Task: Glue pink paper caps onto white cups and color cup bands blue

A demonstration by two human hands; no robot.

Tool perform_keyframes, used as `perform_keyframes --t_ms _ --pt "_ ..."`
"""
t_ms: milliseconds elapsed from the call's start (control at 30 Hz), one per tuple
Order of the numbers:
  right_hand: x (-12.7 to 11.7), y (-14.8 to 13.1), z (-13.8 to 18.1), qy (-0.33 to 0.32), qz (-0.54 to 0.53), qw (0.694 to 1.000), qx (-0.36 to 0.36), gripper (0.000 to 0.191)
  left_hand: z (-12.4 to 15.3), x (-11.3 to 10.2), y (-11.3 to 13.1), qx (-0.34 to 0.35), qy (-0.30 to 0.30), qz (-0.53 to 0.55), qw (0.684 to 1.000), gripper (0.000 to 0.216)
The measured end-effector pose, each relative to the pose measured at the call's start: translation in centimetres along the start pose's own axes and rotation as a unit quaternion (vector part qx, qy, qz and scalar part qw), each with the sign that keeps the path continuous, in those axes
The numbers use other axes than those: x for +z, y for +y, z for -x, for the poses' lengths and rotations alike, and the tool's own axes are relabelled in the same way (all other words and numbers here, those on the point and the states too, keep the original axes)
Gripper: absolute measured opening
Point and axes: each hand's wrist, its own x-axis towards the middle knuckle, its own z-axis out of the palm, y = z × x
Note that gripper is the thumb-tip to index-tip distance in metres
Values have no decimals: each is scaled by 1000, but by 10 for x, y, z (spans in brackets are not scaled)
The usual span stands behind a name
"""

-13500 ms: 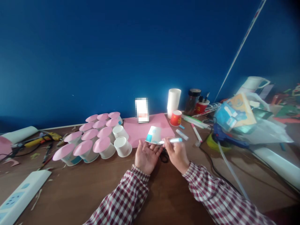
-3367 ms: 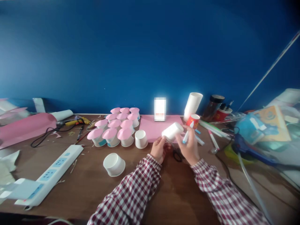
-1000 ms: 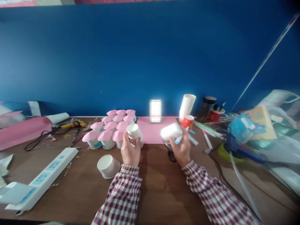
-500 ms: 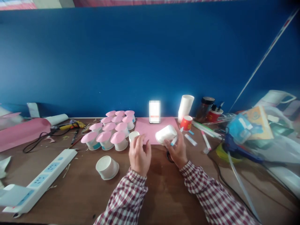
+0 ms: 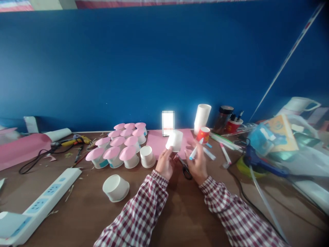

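My left hand grips a white paper cup by its lower part, above a pink sheet. In my right hand is a white marker with a light blue end, held between the fingers just right of the cup. Black-handled scissors lie on the table between my hands. Left of my left hand stands an upside-down white cup. Nearer to me sits another white cup, also upside down.
Several cups with pink discs on top stand in rows at left. A power strip lies front left. A red cup and a stack of white cups stand behind my right hand. A blue glue gun lies at right.
The white cup has passed from my right hand to my left and moved slightly left. My left hand has left the upside-down cup. My right hand keeps the marker.
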Motion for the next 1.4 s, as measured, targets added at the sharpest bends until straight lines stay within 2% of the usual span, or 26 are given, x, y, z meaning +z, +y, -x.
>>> perform_keyframes --t_ms 100,200,333,500,567,667,800,1000,1200,1400 --pt "2 -2 0 -13 4 1000 -2 49 0 -9 -5 -61 21 66 996 16" --pt "4 -1 0 -28 15 999 3 48 3 -14 -9 -98 31 83 991 17" --pt "4 1 1 -35 6 999 7 47 5 -13 -12 -96 0 91 991 23" --pt "5 2 3 -51 -10 999 11 46 6 -13 -16 -64 -72 54 994 16" --pt "5 2 3 -53 -10 999 4 44 4 -14 -18 -57 -62 35 996 16" --pt "6 0 3 -51 -18 999 -6 42 1 -17 -18 -55 -48 63 995 16" --pt "7 -2 2 -31 4 999 -8 49 0 -18 -15 -95 -36 125 987 17" --pt "6 -1 3 -58 7 998 15 47 0 -17 -15 -109 -13 110 988 24" --pt "6 1 4 -51 4 999 7 47 3 -18 -19 -102 -72 96 987 17" --pt "6 1 3 -52 26 998 -10 44 2 -20 -21 -107 -59 108 987 12"
